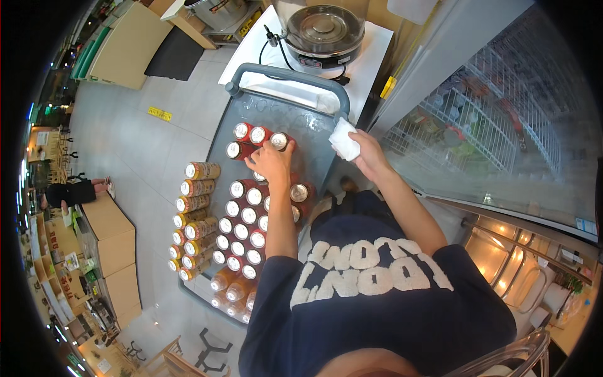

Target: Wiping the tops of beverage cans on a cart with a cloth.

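A grey utility cart [301, 118] with a raised handle stands before me, its top wet with ring-shaped marks. My left hand [274, 162] reaches over it, thumb and fingers around the top of a red drink can [279, 141]. Close beside that can stand several red cans [242, 131]. Nearer to me are rows of dark red cans [248, 216], partly hidden by my left forearm. Yellow-gold cans [200, 170] line the cart's left side, and clear-capped plastic bottles [235, 292] stand at its near end. My right hand [369, 153] holds a folded white cloth or tissue [345, 140] by the handle's right end.
A glass-doored refrigerator [471, 118] with wire shelves rises on the right. Past the handle, a white table [377, 42] bears a round glass-walled appliance [325, 35] and a black cable. A person [73, 192] is beside a wooden counter [113, 226] far left.
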Demonstrator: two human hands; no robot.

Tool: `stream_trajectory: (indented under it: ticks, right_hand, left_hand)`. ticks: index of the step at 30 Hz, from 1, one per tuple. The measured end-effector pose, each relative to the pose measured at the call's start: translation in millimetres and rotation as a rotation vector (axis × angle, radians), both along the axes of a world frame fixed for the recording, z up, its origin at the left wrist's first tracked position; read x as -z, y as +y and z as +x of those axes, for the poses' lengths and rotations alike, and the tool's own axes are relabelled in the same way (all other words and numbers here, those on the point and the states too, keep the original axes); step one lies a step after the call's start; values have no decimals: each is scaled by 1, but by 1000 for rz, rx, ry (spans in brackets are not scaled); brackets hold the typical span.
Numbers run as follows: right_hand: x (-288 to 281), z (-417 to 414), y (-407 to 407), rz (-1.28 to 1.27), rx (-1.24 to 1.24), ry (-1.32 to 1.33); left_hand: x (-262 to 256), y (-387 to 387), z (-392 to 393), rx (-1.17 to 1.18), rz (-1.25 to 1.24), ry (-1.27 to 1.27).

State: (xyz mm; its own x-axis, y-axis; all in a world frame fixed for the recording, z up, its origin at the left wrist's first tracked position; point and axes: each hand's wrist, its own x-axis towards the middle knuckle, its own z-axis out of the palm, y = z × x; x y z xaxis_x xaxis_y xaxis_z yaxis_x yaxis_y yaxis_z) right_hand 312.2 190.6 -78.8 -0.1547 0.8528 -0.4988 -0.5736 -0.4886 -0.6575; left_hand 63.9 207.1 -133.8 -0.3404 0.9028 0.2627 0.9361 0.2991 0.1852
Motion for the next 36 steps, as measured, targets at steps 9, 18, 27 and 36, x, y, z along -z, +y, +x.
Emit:
stream_trajectory:
  ticks: [9, 18, 27, 36]
  right_hand:
    - [-4, -23, 20, 359, -32, -476]
    - [-67, -84, -1, 1413, -284, -1272]
    - [-74, -84, 6, 1413, -267, -1337]
    - [-97, -79, -56, 1440, -483, -1384]
  left_hand:
    - [-25, -9, 5, 254, 169, -1168]
    - [-41, -12, 46, 120, 199, -2248]
    - [-110, -45, 72, -92, 127, -2266]
    - [-25, -42, 26, 782, -109, -2947]
